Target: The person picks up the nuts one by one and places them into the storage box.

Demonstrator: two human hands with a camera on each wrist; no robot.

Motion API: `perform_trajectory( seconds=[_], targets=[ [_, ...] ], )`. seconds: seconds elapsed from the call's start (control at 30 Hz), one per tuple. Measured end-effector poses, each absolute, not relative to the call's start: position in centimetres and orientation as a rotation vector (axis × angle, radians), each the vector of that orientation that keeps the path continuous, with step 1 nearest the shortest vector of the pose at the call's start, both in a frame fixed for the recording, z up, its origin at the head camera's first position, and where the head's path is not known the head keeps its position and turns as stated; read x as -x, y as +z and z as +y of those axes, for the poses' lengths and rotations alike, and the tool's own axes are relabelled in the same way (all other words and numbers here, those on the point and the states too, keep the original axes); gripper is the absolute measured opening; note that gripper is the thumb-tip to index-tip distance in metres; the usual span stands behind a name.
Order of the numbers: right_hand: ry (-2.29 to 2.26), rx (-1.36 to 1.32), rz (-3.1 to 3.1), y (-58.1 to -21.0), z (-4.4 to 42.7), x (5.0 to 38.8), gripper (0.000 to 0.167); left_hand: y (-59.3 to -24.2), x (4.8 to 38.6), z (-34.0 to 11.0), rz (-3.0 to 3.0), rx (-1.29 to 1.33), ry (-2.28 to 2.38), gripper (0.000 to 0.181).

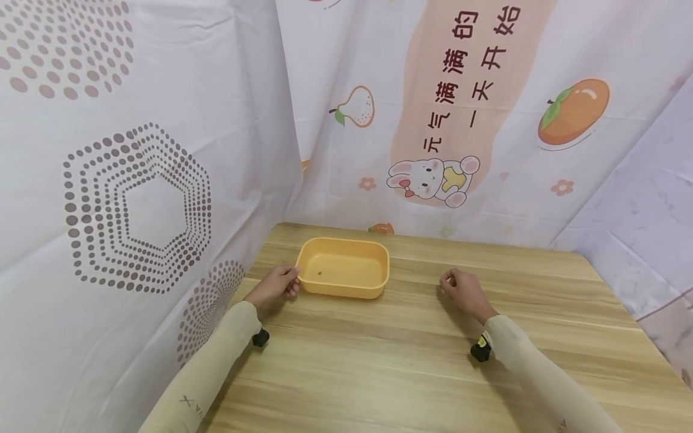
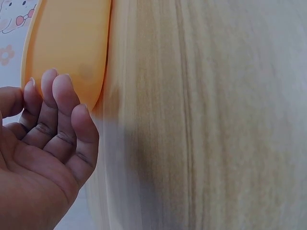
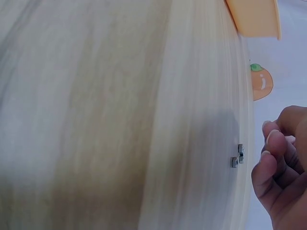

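Your left hand (image 1: 278,284) is at the left end of the yellow plastic tray (image 1: 342,291), thumb and forefinger pinching its rim, the other fingers loosely bent. The tray lies to that hand's right, long axis running left to right, a small dark item (image 1: 319,273) inside. Your right hand (image 1: 464,293) is well apart, farther right, fingers curled, beside small metal nuts (image 3: 241,149) on the table (image 1: 373,367); you can't tell whether it pinches anything.
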State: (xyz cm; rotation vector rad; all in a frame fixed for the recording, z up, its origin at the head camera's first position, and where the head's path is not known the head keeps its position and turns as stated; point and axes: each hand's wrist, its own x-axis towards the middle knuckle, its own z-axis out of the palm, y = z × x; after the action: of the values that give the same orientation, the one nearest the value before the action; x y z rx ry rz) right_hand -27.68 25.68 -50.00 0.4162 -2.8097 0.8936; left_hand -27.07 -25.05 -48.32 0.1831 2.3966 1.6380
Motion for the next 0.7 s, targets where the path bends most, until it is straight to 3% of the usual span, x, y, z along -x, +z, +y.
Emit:
perform_trajectory(
  seconds=[0.7],
  targets=[
    [0.881,-0.452,-2.786,-49.8,24.6,27.5,0.012,-48.7,27.3,-25.2,2.38,-0.213,1.66,0.035]
  ],
)
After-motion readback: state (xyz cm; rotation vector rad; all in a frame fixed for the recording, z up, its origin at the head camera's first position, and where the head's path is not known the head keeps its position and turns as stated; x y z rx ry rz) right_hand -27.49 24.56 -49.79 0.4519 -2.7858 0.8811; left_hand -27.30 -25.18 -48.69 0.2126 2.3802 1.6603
